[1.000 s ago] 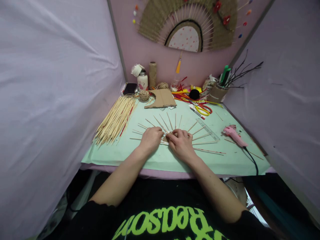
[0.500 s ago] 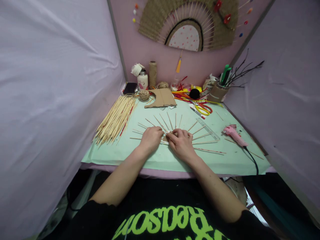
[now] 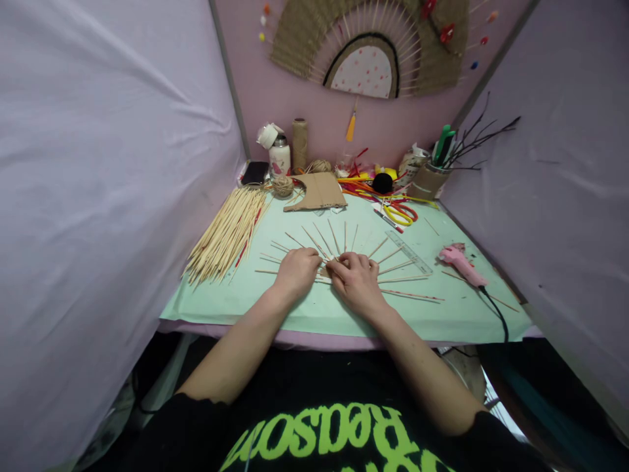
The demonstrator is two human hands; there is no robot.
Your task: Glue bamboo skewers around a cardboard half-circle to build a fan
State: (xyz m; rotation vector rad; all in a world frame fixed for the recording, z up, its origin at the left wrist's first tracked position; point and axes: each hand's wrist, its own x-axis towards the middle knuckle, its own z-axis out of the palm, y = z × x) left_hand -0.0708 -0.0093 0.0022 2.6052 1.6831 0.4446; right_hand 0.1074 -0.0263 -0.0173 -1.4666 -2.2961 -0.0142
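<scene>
Thin bamboo sticks (image 3: 393, 269) fan out in a half circle on the mint-green table cover (image 3: 275, 308). Their inner ends meet at a small brown cardboard piece (image 3: 324, 271), mostly hidden under my fingers. My left hand (image 3: 299, 270) rests on the left side of the fan, its curled fingertips pressed on sticks near the centre. My right hand (image 3: 354, 278) lies just beside it, with bent fingers closed over the inner ends of the sticks. Which single sticks the fingertips hold is hard to make out.
A heap of bamboo sticks (image 3: 226, 236) lies left. Behind are a cut cardboard sheet (image 3: 324, 191), a twine ball (image 3: 282, 187) and yellow-handled scissors (image 3: 399, 215). Right are a clear ruler (image 3: 410, 254) and a corded pink glue gun (image 3: 462, 265). A decorated fan (image 3: 368, 69) hangs above.
</scene>
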